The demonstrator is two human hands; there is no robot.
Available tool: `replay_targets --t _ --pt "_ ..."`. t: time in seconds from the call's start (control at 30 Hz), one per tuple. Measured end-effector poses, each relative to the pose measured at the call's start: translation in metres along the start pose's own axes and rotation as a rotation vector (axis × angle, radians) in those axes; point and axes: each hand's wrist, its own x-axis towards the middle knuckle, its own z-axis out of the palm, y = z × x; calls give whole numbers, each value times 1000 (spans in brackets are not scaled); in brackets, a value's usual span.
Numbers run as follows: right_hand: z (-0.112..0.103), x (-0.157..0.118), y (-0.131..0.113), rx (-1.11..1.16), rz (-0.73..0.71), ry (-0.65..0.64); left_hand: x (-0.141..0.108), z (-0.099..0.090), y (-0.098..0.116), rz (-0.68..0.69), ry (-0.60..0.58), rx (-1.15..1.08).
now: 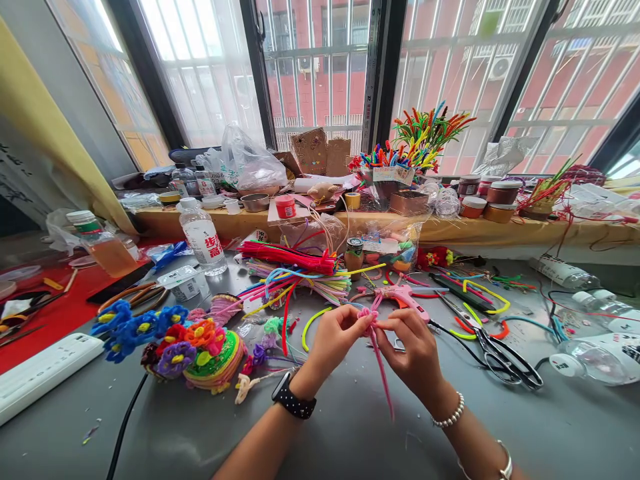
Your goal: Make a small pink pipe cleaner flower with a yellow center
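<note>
Between my two hands is a pink pipe cleaner (382, 373), looped and twisted at the top, with loose ends hanging below. My left hand (336, 337) pinches the looped part between thumb and fingers. My right hand (413, 343) is closed on the same pink piece just to the right, its fingertips close to the left thumb. Behind the hands lies a pink glue gun (406, 301). Scissors (493, 347) with black handles rest to the right. Left of my hands sit fuzzy flowers (180, 333) in blue, red, orange and purple, beside a green-topped round piece (220, 360).
Bundles of red pipe cleaners (290, 257) and mixed ones lie behind the hands. A water bottle (203, 237) stands at the left, near a white power strip (47, 373). Several bottles (600, 357) lie at the right. Jars and pots fill the window ledge (235, 223).
</note>
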Motion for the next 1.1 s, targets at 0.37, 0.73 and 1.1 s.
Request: replay_targets --t 0.37,0.73,1.1 --pt "6 8 -9 982 1236 -154 -8 2 4 336 151 280" --pt "-10 18 0 1034 1200 -203 -4 3 6 10 142 -98" --pt "-3 13 -3 1113 1125 -332 -4 6 5 -95 48 -257"
